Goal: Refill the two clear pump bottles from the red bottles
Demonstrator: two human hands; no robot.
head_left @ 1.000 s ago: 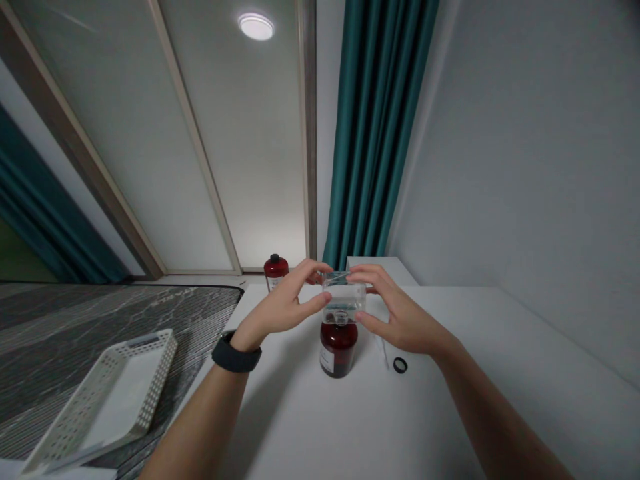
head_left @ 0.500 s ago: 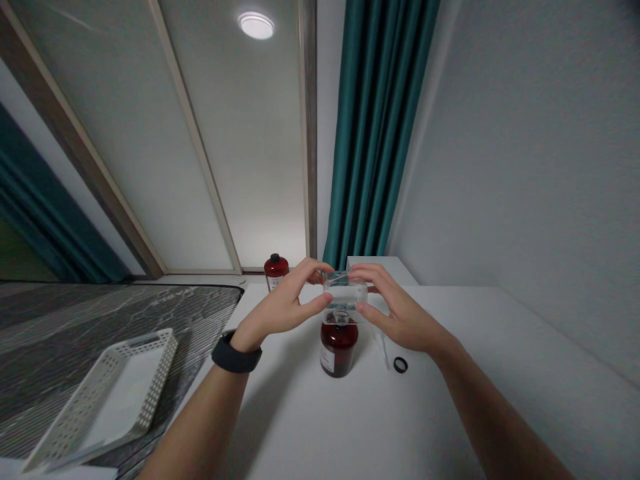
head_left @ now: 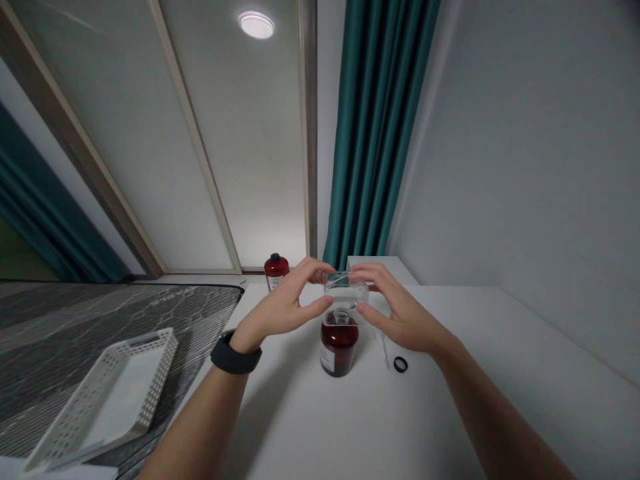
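Observation:
Between my hands, above an open brown-red bottle [head_left: 340,343], is a clear see-through container [head_left: 346,293]. It seems to lie on its side, and I cannot tell whether liquid is in it. My left hand [head_left: 295,301], with a dark band at its wrist, grips the container's left side with thumb below and fingers above. My right hand [head_left: 397,310] holds the right side the same way. Upright on the table, the bottle has a pale label and a bare neck just behind the container's lower edge. To its right lies a black ring-shaped cap [head_left: 401,364].
A thin whitish stick [head_left: 384,352] lies between the bottle and the cap. Farther back left stands a second brown-red bottle [head_left: 277,267] with a black cap. A white perforated basket [head_left: 163,373] sits left of the white table [head_left: 310,433], on a dark patterned surface [head_left: 210,310].
Almost nothing differs. The container has shifted very slightly to the right between my hands.

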